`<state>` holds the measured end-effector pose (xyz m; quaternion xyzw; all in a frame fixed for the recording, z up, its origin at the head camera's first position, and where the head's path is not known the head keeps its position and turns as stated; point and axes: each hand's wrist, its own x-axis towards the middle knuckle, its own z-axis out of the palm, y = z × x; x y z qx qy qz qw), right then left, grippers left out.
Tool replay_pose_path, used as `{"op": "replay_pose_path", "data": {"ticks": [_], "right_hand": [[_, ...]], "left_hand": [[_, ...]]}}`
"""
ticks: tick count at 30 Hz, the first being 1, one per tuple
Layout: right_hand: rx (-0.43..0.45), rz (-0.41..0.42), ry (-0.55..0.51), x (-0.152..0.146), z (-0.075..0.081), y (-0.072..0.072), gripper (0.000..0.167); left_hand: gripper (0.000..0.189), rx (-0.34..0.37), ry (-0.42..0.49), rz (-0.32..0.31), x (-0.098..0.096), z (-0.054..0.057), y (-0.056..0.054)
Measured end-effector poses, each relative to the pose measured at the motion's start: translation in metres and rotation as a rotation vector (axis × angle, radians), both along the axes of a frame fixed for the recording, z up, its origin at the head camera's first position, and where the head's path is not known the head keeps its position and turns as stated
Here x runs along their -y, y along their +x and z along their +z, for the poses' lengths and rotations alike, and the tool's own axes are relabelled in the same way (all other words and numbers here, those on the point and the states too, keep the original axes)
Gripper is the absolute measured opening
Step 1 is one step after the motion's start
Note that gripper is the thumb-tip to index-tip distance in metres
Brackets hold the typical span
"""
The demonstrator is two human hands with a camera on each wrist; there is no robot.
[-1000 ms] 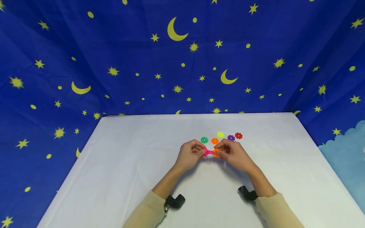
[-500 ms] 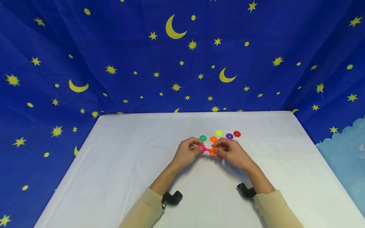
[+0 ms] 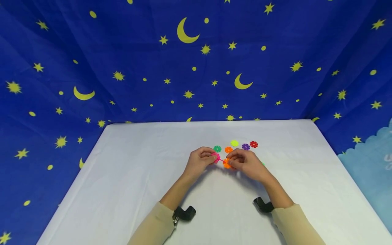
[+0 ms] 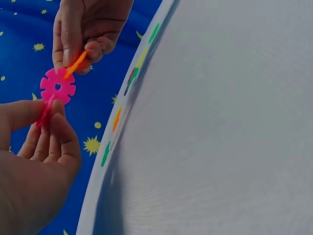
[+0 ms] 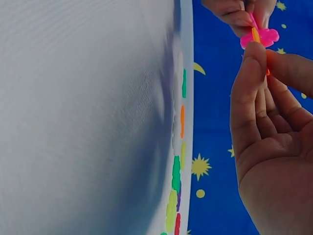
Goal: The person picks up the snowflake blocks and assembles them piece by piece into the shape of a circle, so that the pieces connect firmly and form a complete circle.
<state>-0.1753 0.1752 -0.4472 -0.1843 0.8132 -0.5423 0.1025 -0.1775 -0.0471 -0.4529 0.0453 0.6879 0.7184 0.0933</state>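
My left hand point(image 3: 199, 162) pinches a pink slotted plastic disc point(image 3: 216, 157) between thumb and fingers. In the left wrist view this pink disc point(image 4: 45, 113) is edge-on, meeting a second pink disc point(image 4: 57, 87) that faces the camera. An orange disc point(image 4: 76, 64) is joined to the far side of the second one. My right hand point(image 3: 249, 165) pinches that orange disc point(image 3: 226, 163), its fingertips covering part of it. The three joined discs form a short chain held between the two hands, above the white table. Seen from the right wrist, the middle pink disc point(image 5: 267, 37) lies beyond the orange one.
Loose discs lie on the white tablecloth point(image 3: 137, 163) just beyond the hands: green point(image 3: 217, 148), orange point(image 3: 228, 149), yellow point(image 3: 234, 143), purple point(image 3: 246, 146) and red point(image 3: 254, 144). Part of another green disc point(image 3: 263, 164) shows behind the right hand. A starry blue curtain point(image 3: 147, 61) surrounds the table.
The chain has tilted: its pink end, in the left hand, now sits higher than the orange end. The middle disc has turned more edge-on in the head view. Both hands keep their pinch.
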Motion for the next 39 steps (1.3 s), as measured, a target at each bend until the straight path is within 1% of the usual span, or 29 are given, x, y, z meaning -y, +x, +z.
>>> {"op": "replay_pose_path", "data": {"ticks": [4,5,7,10,15,20,23,27,31,34,39], "right_hand": [[0.017,0.015,-0.021,0.0,-0.003,-0.001,0.016],[0.017,0.019,-0.024,0.0,-0.004,-0.001,0.016],[0.018,0.021,-0.024,0.0,-0.004,-0.001,0.016],[0.023,0.009,-0.008,0.0,-0.003,-0.001,0.019],[0.064,-0.045,-0.005,-0.006,0.001,-0.004,0.026],[0.055,-0.102,-0.004,-0.017,0.0,-0.008,0.026],[0.018,-0.147,0.041,-0.025,-0.004,-0.012,0.025],[-0.02,-0.235,0.114,-0.034,-0.009,-0.016,0.022],[-0.011,-0.317,0.145,-0.042,-0.01,-0.018,0.022],[-0.016,-0.349,0.201,-0.048,-0.011,-0.019,0.022],[-0.034,-0.368,0.356,-0.058,-0.011,-0.02,0.022]], "left_hand": [[0.023,0.039,0.06,0.053,-0.002,-0.005,-0.002],[0.023,0.038,0.077,0.061,-0.002,-0.008,-0.002],[0.023,0.04,0.098,0.069,-0.002,-0.017,-0.006],[0.022,0.033,0.114,0.065,-0.002,-0.017,-0.005],[0.019,0.033,0.131,0.048,-0.002,-0.017,-0.005],[0.019,0.048,0.132,0.028,-0.002,-0.016,-0.004],[0.021,0.06,0.137,0.014,-0.001,-0.017,-0.005],[0.024,0.067,0.128,0.002,-0.002,-0.017,-0.005],[0.022,0.075,0.119,-0.013,-0.002,-0.016,-0.003],[0.02,0.086,0.118,-0.026,-0.002,-0.016,-0.002],[0.022,0.092,0.112,-0.04,-0.002,-0.016,-0.002]]}}
